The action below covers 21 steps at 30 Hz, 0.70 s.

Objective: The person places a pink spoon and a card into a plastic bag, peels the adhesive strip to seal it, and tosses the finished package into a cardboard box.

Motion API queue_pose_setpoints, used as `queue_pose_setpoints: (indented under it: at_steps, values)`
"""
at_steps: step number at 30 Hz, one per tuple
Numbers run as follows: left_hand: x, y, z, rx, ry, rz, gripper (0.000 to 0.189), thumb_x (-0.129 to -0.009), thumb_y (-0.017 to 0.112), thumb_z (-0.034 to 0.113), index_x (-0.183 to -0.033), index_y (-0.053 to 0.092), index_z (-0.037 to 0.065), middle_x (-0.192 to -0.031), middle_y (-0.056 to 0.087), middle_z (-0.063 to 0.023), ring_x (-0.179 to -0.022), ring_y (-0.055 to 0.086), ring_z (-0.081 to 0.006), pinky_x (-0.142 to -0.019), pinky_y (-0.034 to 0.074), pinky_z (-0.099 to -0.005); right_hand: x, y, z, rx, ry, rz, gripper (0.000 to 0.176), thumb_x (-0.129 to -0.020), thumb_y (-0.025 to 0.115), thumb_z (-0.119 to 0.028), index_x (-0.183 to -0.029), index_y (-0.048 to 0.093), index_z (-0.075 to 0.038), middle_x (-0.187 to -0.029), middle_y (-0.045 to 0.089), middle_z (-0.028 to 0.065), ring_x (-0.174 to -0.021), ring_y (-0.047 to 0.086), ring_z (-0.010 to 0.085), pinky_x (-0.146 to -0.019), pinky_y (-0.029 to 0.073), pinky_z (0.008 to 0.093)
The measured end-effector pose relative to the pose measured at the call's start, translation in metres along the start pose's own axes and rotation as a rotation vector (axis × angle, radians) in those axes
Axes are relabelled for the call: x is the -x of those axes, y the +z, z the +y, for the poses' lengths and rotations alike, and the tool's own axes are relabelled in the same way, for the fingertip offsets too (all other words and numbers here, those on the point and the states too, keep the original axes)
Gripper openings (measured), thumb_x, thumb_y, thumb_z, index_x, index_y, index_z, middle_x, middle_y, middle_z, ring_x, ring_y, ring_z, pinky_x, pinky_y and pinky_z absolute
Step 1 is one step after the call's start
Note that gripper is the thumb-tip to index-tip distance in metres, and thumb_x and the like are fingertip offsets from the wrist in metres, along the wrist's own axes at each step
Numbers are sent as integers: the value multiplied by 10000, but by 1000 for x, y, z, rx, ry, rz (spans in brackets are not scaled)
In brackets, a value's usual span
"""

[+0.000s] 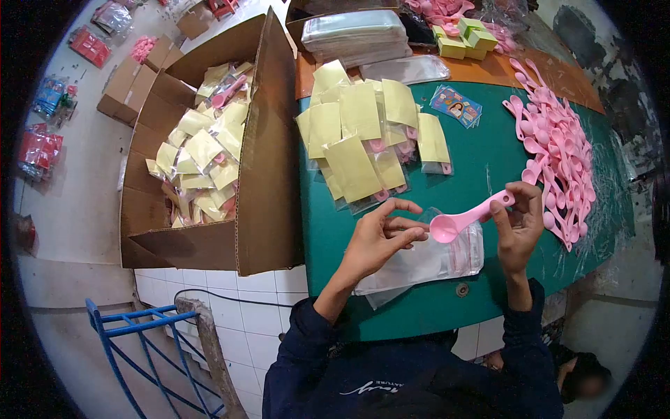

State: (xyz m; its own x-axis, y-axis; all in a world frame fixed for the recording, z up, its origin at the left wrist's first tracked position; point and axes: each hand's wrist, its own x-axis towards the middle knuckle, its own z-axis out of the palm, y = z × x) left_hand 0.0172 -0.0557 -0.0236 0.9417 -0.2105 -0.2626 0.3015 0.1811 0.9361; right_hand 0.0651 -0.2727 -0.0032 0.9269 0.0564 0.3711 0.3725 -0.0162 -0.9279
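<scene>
My right hand [518, 227] pinches the handle end of a pink measuring spoon [457, 225], its bowl pointing left. The thumb and fingertips of my left hand [380, 237] come together at the edge of a clear plastic bag [434, 214], just left of the spoon's bowl. Beneath both hands lies a stack of clear plastic bags [419, 269] on the green table [481, 150]. Beyond my left hand is a pile of packed bags with yellow cards [354, 164] and pink spoons inside. A heap of loose pink spoons [555, 150] spreads to the right.
A large cardboard box [272, 160] holding packed bags stands left of the table. Printed cards [456, 106] lie near the back, with yellow-green blocks [466, 40] and plastic sleeves [356, 35] behind. A blue metal frame [150, 318] stands lower left. Another person [583, 373] is at lower right.
</scene>
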Motion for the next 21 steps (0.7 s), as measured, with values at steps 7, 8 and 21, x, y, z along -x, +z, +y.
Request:
queue_pose_setpoints:
  at_steps: [7,8,21]
  values:
    - [-3,3,-7,5,46,-121,340,-870,578,65,-1189,471,17,-1011,645,-102,-902,599,-117,-752,498,-262,3,7,0,6,75,-182,331,-767,644,56,-1045,468,15,-875,549,77,-770,599,144,-632,553,273]
    - [-2,5,-8,-16,69,-146,350,-872,576,66,-1201,468,14,-1010,643,-95,-904,591,-110,-763,497,-266,1,8,0,1,80,-199,338,-765,648,55,-1047,466,15,-877,554,80,-776,602,146,-633,554,273]
    - [10,-3,8,215,143,-39,373,-962,419,269,-1122,559,-38,-972,643,-142,-862,631,-185,-766,511,-298,-81,34,-10,-99,-252,-979,334,-870,546,-303,-1015,578,-5,-1072,563,135,-998,543,257,-835,441,366]
